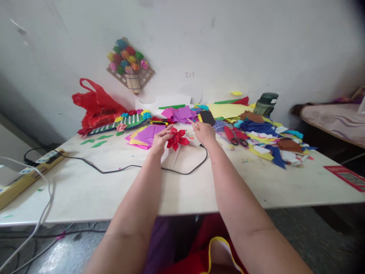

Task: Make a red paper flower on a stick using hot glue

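A red folded-paper flower [177, 139] is gripped at its left side by the fingers of my left hand [162, 140], above the table. To the right of the flower, my right hand [205, 133] is closed with a thin pale stick [191, 121] pointing out to the left. The stick and the flower are apart. Below the flower lies a whitish object, partly hidden, and a black cord [188, 173] runs up beside my right wrist. Purple, pink and yellow paper sheets [146, 135] lie just left of my left hand.
Red-handled scissors [238, 140] and a heap of paper scraps [273, 140] lie to the right, with a dark green bottle [265, 104] behind. At the left are green paper leaves [99, 144], a red plastic bag [98, 102] and a power strip [31, 175].
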Tool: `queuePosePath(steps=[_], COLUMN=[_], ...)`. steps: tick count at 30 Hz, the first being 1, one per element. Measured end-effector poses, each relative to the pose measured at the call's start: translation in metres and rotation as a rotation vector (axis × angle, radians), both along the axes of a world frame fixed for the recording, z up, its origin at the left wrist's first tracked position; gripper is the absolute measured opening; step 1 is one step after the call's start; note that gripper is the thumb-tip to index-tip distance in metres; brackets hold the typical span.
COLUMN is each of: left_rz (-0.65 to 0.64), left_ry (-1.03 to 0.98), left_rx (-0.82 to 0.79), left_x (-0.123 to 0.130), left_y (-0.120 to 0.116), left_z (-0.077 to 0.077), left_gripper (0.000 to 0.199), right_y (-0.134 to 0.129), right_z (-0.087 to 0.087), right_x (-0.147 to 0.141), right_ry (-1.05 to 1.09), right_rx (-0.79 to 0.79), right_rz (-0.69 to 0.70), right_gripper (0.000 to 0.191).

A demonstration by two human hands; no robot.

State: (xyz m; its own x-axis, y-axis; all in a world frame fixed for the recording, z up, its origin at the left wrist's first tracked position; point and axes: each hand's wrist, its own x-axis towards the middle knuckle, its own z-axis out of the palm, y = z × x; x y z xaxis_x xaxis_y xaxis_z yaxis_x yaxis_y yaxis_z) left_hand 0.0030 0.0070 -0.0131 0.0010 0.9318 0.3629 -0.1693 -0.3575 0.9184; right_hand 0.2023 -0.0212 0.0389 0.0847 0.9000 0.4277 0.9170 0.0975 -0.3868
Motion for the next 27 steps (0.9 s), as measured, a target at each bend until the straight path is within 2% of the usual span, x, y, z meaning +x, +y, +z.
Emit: queuePosePath(steps=[5, 16, 27], left_rz=[-0.003, 0.005, 0.047], left_ry=[0.004, 0.086, 0.160], left_rx=[-0.051, -0.050, 0.034], left_x=[0.002, 0.006, 0.008], left_y=[-0.004, -0.012, -0.003], left_z=[0.003, 0.009, 0.003], left_gripper=[0.022, 0.025, 0.018], right_y=[-0.002, -0.005, -0.009], right_z=[-0.002, -0.003, 0.000], right_x=[-0.007, -0.024, -0.027], right_ry=[0.004, 0.069, 0.006], right_rx=[0.014, -0.035, -0.053], right_rz=[0.095, 0.253, 0.213], right_gripper=[0.026, 0.019, 0.019])
